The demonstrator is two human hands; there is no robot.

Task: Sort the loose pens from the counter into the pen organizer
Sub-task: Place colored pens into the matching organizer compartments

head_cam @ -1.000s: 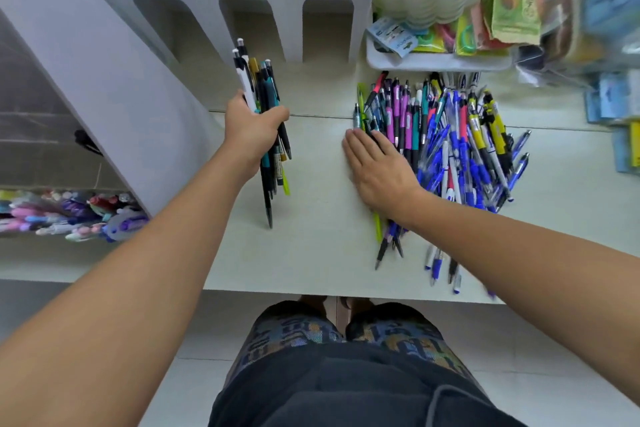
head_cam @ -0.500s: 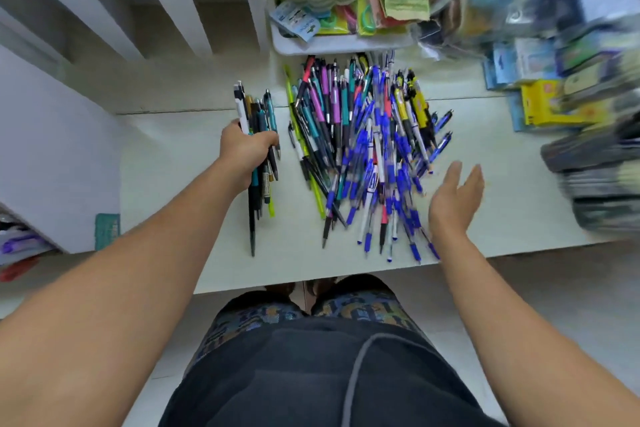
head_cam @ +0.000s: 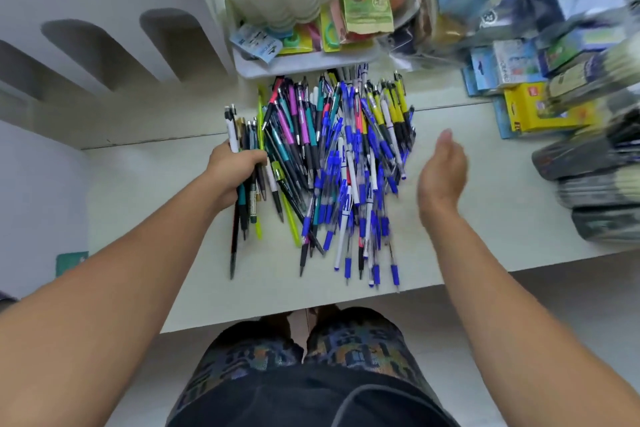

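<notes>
A big pile of loose pens [head_cam: 339, 163], mostly blue with purple, teal and yellow ones, lies in the middle of the white counter [head_cam: 166, 191]. My left hand [head_cam: 232, 170] grips a bundle of dark pens [head_cam: 244, 204] upright at the pile's left edge, their tips pointing toward me. My right hand [head_cam: 441, 173] hovers just right of the pile, palm turned toward it, fingers straight, holding nothing. The white organizer with arched slots [head_cam: 114, 48] stands at the back left.
A white tray [head_cam: 301, 62] with small packets sits behind the pile. Boxes and wrapped stationery packs [head_cam: 540, 107] crowd the right side, blurred. The counter's front edge runs just above my legs.
My right hand lifted off the pile's left side and swung round to its right side. The left hand brought its bundle closer to the pile. The camera turned right.
</notes>
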